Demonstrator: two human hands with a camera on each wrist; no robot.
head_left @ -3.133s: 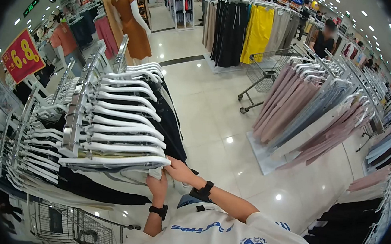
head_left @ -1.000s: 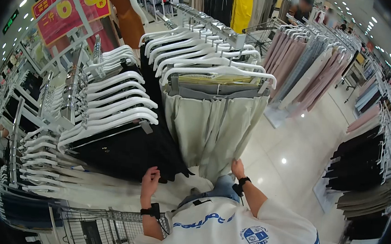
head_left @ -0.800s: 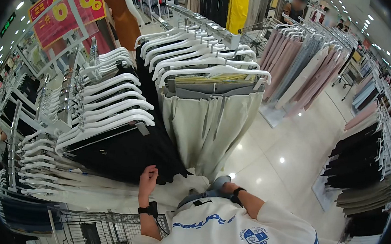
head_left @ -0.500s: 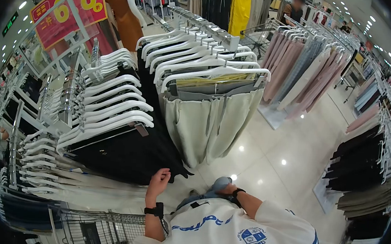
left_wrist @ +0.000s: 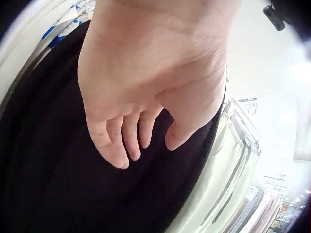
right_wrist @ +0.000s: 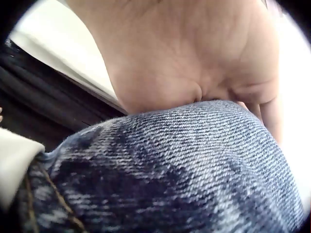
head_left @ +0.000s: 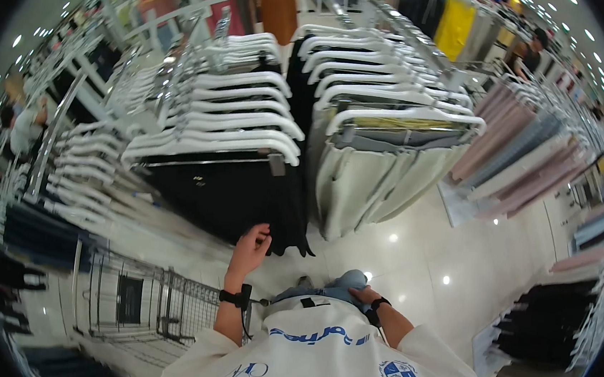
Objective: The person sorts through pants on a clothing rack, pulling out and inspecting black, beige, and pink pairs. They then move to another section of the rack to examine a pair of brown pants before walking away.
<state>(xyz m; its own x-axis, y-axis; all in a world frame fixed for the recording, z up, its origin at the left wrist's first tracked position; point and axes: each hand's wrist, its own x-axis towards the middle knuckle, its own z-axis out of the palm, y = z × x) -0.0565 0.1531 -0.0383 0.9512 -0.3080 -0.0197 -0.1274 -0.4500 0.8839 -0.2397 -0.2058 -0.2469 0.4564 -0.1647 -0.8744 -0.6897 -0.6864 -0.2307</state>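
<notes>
In the head view my left hand [head_left: 250,247] hovers in front of black trousers [head_left: 226,193] that hang at the front of the left rack. The left wrist view shows this hand [left_wrist: 150,82] with fingers loosely bent and nothing between them, the black cloth [left_wrist: 97,194] behind it. My right hand [head_left: 362,294] rests on the leg of my blue jeans [head_left: 329,291]. Close up in the right wrist view, its palm [right_wrist: 194,58] lies against the denim [right_wrist: 194,155], its fingertips mostly hidden. Pale trousers [head_left: 381,185] hang on a white hanger [head_left: 409,117] just right of the black ones.
A wire shopping cart [head_left: 141,300] stands at my lower left. Pink and grey trousers [head_left: 514,146] hang on a rack to the right, over a white base [head_left: 459,202]. Glossy tiled floor [head_left: 417,263] lies between the racks. A person [head_left: 529,54] stands farther back.
My right hand has let go of the pale trousers' leg and come down onto my jeans. The left hand stays by the black trousers. The head view has swung, shifting the racks rightward.
</notes>
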